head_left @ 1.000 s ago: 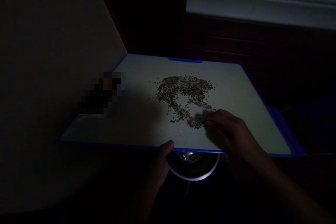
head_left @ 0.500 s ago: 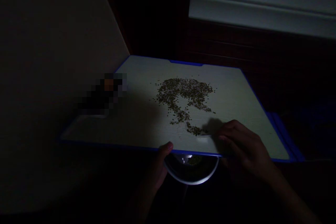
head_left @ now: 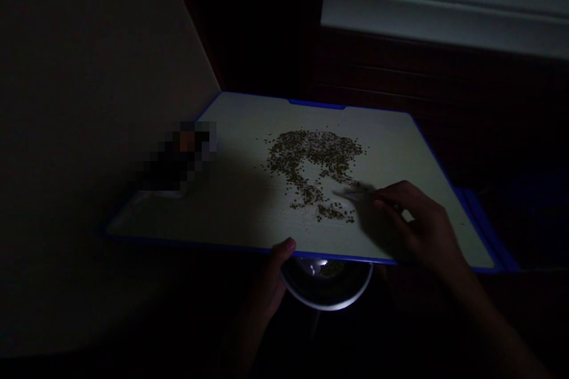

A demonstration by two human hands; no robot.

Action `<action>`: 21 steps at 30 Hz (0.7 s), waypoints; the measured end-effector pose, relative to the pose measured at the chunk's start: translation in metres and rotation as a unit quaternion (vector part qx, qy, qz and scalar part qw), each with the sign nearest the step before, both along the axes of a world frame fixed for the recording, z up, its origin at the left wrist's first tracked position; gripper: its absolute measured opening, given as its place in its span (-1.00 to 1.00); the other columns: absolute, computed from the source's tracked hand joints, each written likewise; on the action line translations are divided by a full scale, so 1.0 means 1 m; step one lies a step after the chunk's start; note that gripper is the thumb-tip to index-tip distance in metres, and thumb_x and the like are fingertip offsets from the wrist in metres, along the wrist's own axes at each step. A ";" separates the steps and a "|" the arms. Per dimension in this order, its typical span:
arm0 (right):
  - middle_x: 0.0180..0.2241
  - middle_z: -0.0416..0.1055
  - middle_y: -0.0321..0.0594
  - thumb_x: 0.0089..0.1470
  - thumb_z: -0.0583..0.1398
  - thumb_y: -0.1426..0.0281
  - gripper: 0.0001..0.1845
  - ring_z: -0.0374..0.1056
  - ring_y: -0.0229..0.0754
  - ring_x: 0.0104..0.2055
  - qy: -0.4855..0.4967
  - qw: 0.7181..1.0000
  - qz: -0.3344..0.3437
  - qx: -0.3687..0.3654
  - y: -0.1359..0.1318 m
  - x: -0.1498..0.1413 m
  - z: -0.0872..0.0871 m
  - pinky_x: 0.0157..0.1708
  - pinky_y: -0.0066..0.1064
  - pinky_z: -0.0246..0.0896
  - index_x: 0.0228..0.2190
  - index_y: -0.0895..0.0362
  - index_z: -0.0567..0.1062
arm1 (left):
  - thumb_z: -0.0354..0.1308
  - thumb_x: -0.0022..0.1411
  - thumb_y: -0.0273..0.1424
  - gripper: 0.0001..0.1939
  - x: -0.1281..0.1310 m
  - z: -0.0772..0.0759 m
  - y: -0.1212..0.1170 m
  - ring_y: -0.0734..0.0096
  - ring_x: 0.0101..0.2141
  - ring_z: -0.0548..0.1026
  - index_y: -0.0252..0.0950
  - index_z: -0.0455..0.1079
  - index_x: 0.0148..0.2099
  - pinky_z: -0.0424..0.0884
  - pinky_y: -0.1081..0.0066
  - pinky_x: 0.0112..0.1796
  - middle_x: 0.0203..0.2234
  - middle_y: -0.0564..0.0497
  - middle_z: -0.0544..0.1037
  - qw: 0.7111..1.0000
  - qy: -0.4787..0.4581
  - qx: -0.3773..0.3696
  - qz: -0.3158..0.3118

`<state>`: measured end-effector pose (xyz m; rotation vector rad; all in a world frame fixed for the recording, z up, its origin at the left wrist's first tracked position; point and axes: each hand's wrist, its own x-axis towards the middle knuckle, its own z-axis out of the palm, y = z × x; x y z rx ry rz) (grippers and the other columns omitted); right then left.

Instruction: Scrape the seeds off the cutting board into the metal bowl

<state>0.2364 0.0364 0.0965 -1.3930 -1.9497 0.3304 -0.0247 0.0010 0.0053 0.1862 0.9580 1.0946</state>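
Observation:
Small greenish-brown beans or seeds [head_left: 315, 151] lie spread over a pale, blue-edged tabletop [head_left: 400, 142]. My right hand [head_left: 420, 216] is closed around a thin, pointed metal blade that looks like a knife [head_left: 353, 195], its tip just above the board between the main spread and a small clump near the front. My left hand [head_left: 273, 278] grips the front edge, thumb on top; its other fingers are mostly hidden below. Beside it, under the edge, is a shiny metal bowl [head_left: 326, 302] with similar seeds inside.
A dark, pixelated object [head_left: 182, 154] stands at the left side of the tabletop. A plain wall [head_left: 98, 71] rises on the left. Pale horizontal panels [head_left: 444, 6] show at the upper right. The surroundings are very dark.
My right hand has lifted the blade away from the front clump, moving it up and farther from me. The clump's right end is a little more spread. My left hand stays on the edge.

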 end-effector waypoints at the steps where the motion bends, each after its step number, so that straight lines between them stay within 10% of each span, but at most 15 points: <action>1: -0.22 0.54 -0.13 0.35 0.20 0.29 -0.80 0.49 -0.09 -0.19 -0.006 1.000 -0.016 -0.006 0.000 0.008 -0.001 -0.21 -0.26 0.43 -0.13 0.07 0.61 | 0.51 0.02 -0.22 -0.64 0.000 -0.001 0.000 -0.18 0.13 0.57 -0.35 0.63 -0.19 0.36 0.05 0.23 -0.16 -0.19 0.74 1.000 0.001 0.004 -0.003; 8: -0.20 0.60 -0.13 0.32 0.21 0.13 -0.69 0.53 -0.03 -0.20 -0.004 0.993 -0.089 -0.077 -0.021 0.045 -0.012 -0.24 -0.22 0.42 -0.09 0.04 0.63 | 0.52 0.00 -0.24 -0.54 0.002 -0.001 0.001 -0.16 0.19 0.52 -0.35 0.62 -0.06 0.36 0.05 0.25 0.00 -0.20 0.70 1.000 -0.011 0.015 0.003; 21: -0.31 0.55 -0.20 0.34 0.19 0.14 -0.70 0.50 -0.11 -0.29 0.031 0.991 -0.064 -0.116 -0.041 0.018 -0.009 -0.35 -0.32 0.38 -0.17 0.05 0.64 | 0.50 0.04 -0.28 -0.51 0.000 -0.010 0.000 -0.15 0.18 0.54 -0.36 0.61 0.02 0.35 0.04 0.27 -0.04 -0.18 0.72 1.000 -0.009 0.001 0.015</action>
